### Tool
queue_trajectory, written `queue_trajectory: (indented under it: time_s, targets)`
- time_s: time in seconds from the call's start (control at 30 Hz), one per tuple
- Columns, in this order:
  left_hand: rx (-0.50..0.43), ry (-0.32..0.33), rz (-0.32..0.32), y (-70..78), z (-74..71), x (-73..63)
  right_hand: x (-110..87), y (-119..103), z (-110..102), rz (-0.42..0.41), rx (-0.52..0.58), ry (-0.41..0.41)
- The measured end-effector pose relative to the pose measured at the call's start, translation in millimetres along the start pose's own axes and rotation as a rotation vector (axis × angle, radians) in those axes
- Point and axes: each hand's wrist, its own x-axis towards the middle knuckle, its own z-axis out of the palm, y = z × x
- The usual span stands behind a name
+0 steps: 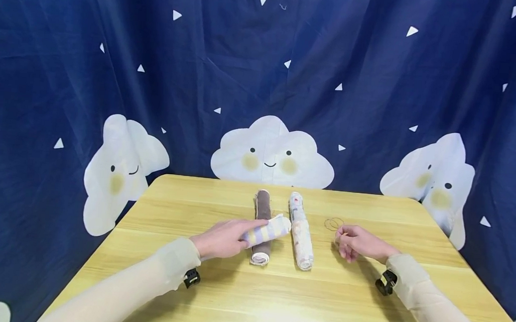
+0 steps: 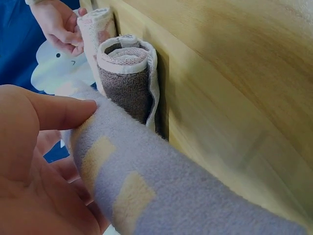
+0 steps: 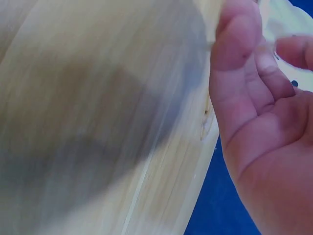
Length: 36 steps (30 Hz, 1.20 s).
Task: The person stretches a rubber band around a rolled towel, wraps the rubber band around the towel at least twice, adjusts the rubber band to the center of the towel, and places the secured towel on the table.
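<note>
My left hand [image 1: 227, 237] grips a rolled towel [image 1: 268, 231] with lavender, yellow and white checks. It lies crosswise over a brown rolled towel [image 1: 264, 206] in the head view. In the left wrist view my thumb presses the lavender side of the checked towel [image 2: 142, 166], fingers beneath. Right of the brown roll lies a pale patterned rolled towel [image 1: 302, 239]. My right hand [image 1: 360, 243], fingers bent, pinches a thin rubber band, mostly hidden by the fingers. Thin rubber bands [image 1: 334, 223] lie on the table just beyond its fingertips.
The light wood table [image 1: 320, 305] has rounded far corners. Behind it hangs a dark blue curtain [image 1: 246, 70] with white clouds and triangles, wrapping round both sides. In the left wrist view the brown roll [image 2: 124, 90] stands close past the checked one.
</note>
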Motion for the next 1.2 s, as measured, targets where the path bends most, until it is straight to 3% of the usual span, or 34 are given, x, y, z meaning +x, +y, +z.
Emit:
queue_trajectory:
  time_s: [0.3, 0.57, 0.67, 0.87, 1.2]
  targets:
    - [0.003, -0.004, -0.004, -0.6, 0.1, 1.3, 0.4, 2, -2, -0.051, 0.069, -0.088]
    - [-0.004, -0.009, -0.012, 2.2, -1.3, 1.9, -1.8, 4, -2, -0.044, -0.108, 0.043]
    - [-0.005, -0.011, -0.012, 2.4, -0.5, 1.9, -4.2, 2, -1, -0.023, -0.13, 0.047]
    - [0.018, -0.012, -0.007, 1.7, 1.2, 1.5, -9.5, -3, 2, -0.001, -0.032, 0.007]
    - [0.042, 0.002, -0.005, -1.1, 2.4, 3.2, -4.7, -12, 8, -0.056, 0.285, 0.004]
